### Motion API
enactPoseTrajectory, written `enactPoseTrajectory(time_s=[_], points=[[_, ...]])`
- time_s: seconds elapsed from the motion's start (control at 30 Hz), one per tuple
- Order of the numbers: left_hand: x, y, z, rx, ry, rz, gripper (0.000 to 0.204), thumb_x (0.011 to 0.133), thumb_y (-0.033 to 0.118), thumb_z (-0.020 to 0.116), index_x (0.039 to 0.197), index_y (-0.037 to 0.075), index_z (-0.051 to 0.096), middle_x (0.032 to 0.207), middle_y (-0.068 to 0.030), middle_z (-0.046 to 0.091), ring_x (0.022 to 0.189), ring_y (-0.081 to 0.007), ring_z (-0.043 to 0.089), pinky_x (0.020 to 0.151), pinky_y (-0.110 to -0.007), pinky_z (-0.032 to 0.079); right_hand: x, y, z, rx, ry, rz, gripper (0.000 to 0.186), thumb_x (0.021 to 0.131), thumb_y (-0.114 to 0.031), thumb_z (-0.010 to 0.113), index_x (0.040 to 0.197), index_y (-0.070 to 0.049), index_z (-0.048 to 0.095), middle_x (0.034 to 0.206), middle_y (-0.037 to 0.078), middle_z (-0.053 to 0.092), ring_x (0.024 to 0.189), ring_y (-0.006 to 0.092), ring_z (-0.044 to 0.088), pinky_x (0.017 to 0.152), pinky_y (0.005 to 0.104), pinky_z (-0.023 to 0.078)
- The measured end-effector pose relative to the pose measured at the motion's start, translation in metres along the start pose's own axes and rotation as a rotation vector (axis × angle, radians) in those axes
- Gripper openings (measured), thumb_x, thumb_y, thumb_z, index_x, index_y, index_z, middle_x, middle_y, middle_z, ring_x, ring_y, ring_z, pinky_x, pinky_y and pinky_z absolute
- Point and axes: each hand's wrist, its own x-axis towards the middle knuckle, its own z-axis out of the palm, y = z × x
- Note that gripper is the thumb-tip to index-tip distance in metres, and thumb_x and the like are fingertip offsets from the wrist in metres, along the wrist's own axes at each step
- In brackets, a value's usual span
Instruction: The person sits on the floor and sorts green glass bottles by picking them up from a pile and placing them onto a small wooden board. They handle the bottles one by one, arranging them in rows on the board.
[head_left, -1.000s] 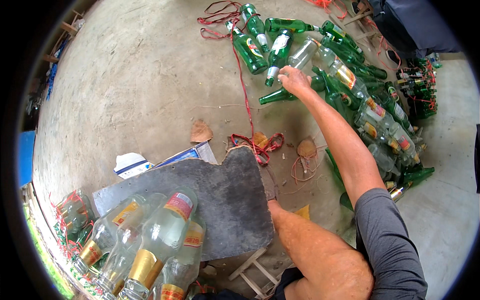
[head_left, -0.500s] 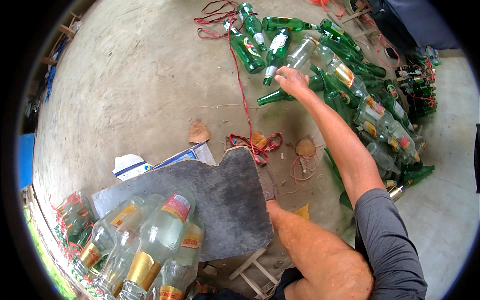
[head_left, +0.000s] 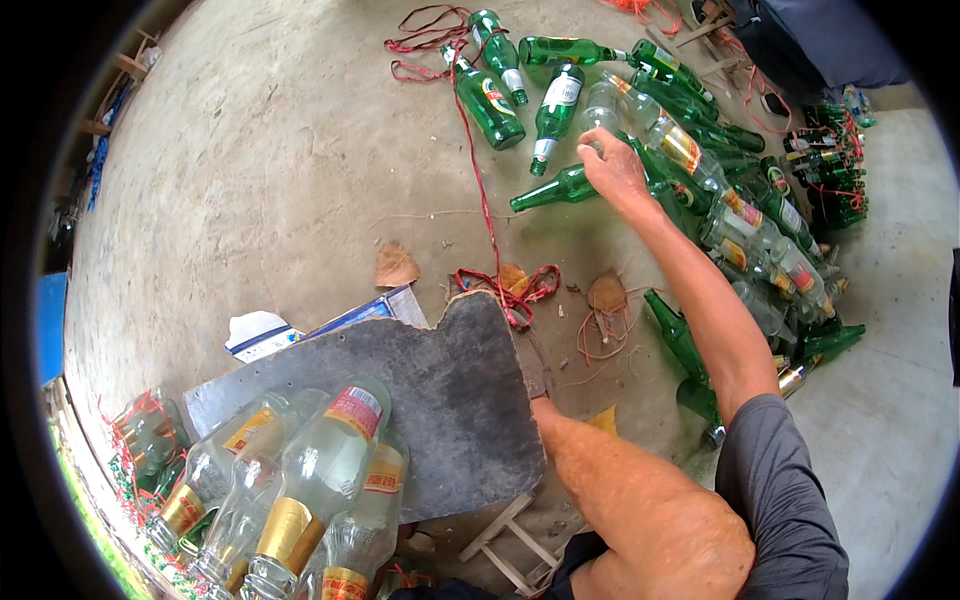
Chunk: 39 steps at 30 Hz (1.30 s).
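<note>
Clear bottle (head_left: pixel 601 103) runs lengthwise forward (near end hidden).

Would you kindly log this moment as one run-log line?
Left hand: not in view | right hand: at clear bottle, grip unclear | near: green bottles | rest: dark board, red strap

Near left, a clear bottle (head_left: pixel 318 468) is showing a red label (head_left: pixel 354 411) with a barcode; the clear bottle further left (head_left: pixel 222 458) is carrying red print on a gold neck band (head_left: pixel 182 507). Far side, one green bottle (head_left: pixel 552 125) is wearing a white label (head_left: pixel 564 91), another (head_left: pixel 506 128) an oval one (head_left: pixel 496 97). Wording is coming out too small.
</note>
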Motion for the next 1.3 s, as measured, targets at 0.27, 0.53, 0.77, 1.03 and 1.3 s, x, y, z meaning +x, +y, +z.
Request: enactPoseTrajectory(time_s=[0.27,0.53,0.77,1.03,1.3], points=[[0.005,0.004,0.003,-0.003,0.000,-0.006,0.016,0.098,0.004,0.073,0.108,-0.009,0.073,0.111,-0.0300,0.074,0.106,-0.0452,0.070,0.096,-0.055,0.057,-0.011,0.025,-0.039,-0.281,0.115,-0.129,0.035,0.099,-0.026,0.057,0.132,-0.013,0.058,0.111,0.031,0.069,0.100,0.0529,0.069,0.092,0.0613,0.054],[0.005,0.006,-0.001,-0.008,-0.021,-0.057,0.014,0.097,0.002,0.074,0.109,-0.007,0.074,0.111,-0.0295,0.074,0.107,-0.0445,0.070,0.097,-0.054,0.057,0.009,0.048,-0.043,-0.493,0.230,-0.192,0.039,0.100,-0.034,0.067,0.126,-0.008,0.054,0.108,0.028,0.069,0.099,0.0516,0.071,0.084,0.0621,0.058],[0.009,0.006,0.003,-0.041,0.064,-0.008,0.008,0.094,0.003,0.077,0.101,-0.002,0.077,0.108,-0.0234,0.077,0.105,-0.0411,0.072,0.097,-0.052,0.057,0.022,0.049,-0.053,-0.454,0.381,-0.232,0.032,0.101,-0.028,0.065,0.121,-0.004,0.064,0.110,0.026,0.069,0.100,0.0489,0.069,0.087,0.0576,0.055],[0.005,0.006,0.005,-0.169,0.208,-0.002,0.009,0.088,0.001,0.080,0.097,-0.001,0.081,0.102,-0.0186,0.080,0.094,-0.0347,0.075,0.091,-0.047,0.059,-0.027,0.033,-0.077,-0.366,0.419,-0.309,0.025,0.101,-0.025,0.065,0.114,-0.003,0.063,0.113,0.024,0.068,0.101,0.0479,0.068,0.085,0.0579,0.054],[-0.007,-0.013,0.005,-0.220,0.248,0.065,0.015,0.082,0.001,0.078,0.097,0.000,0.078,0.102,-0.0164,0.078,0.097,-0.0360,0.070,0.093,-0.047,0.056,-0.117,-0.001,-0.125,-0.185,0.460,-0.338,0.025,0.100,-0.017,0.066,0.119,-0.001,0.065,0.113,0.025,0.071,0.101,0.0470,0.069,0.086,0.0553,0.054]])
